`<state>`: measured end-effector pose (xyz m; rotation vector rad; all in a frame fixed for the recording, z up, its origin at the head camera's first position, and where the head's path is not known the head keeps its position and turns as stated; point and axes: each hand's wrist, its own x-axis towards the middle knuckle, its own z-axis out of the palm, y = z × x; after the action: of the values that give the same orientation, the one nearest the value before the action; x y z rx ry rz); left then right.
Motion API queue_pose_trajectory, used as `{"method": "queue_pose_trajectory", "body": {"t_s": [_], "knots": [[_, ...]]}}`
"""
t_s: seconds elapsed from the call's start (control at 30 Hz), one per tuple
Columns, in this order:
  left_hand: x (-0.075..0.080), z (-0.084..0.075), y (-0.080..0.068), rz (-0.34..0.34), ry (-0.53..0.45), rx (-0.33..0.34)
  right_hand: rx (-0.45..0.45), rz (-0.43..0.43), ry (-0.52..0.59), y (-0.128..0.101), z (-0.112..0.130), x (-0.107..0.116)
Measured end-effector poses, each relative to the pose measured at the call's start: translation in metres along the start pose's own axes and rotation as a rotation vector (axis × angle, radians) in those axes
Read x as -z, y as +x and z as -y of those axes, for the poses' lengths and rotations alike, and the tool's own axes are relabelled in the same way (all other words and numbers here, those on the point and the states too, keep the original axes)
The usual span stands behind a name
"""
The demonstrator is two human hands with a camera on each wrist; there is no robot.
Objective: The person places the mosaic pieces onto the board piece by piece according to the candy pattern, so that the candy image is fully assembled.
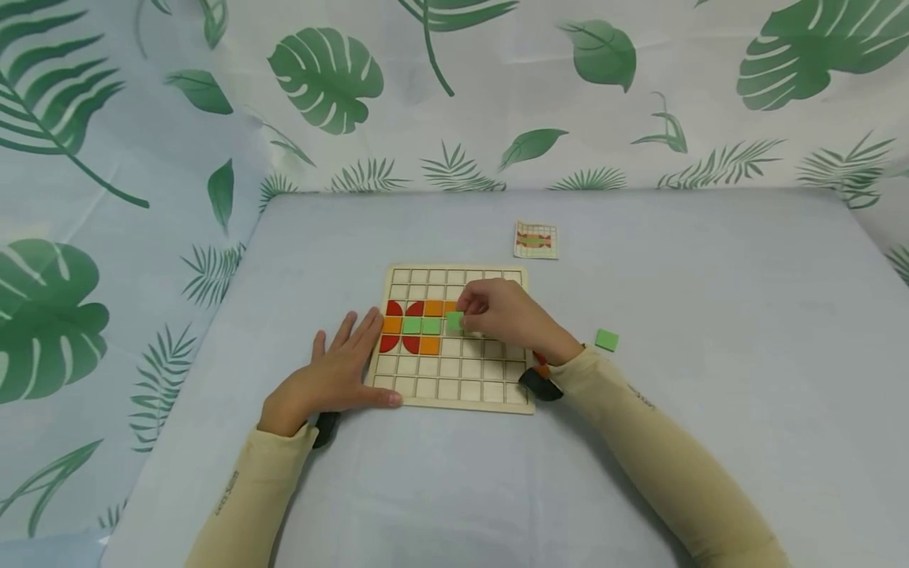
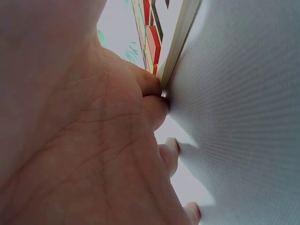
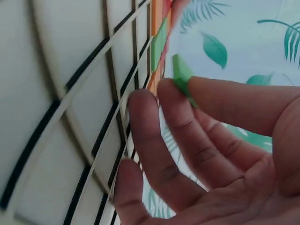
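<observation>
On the table (image 1: 710,276), a pale wooden board (image 1: 449,388) ruled into squares, with red, orange and green pieces (image 1: 429,345) set toward its left side. At the board's left edge, the left hand (image 1: 332,375) with fingers spread apart, touching the rim. Over the board's middle, the right hand (image 1: 507,312), pinching between thumb and finger a square green tile (image 1: 454,320) (a second tile (image 1: 607,340) right of the board).

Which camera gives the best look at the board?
The head view: nearly the whole board shows from above, though the left hand and right hand cover parts. The left wrist view shows only a narrow strip with some tiles; the right wrist view shows slanted grid squares up close.
</observation>
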<state>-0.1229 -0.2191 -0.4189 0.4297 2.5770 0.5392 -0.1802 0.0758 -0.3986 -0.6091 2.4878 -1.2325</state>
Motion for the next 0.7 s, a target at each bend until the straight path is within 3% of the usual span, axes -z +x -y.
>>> {"method": "queue_pose_trajectory", "body": {"t_s": [0.7], "knots": [[0.001,-0.001,0.000,-0.006,0.008,0.009,0.036,-0.032,-0.147,0.004,0.004,-0.014]]}}
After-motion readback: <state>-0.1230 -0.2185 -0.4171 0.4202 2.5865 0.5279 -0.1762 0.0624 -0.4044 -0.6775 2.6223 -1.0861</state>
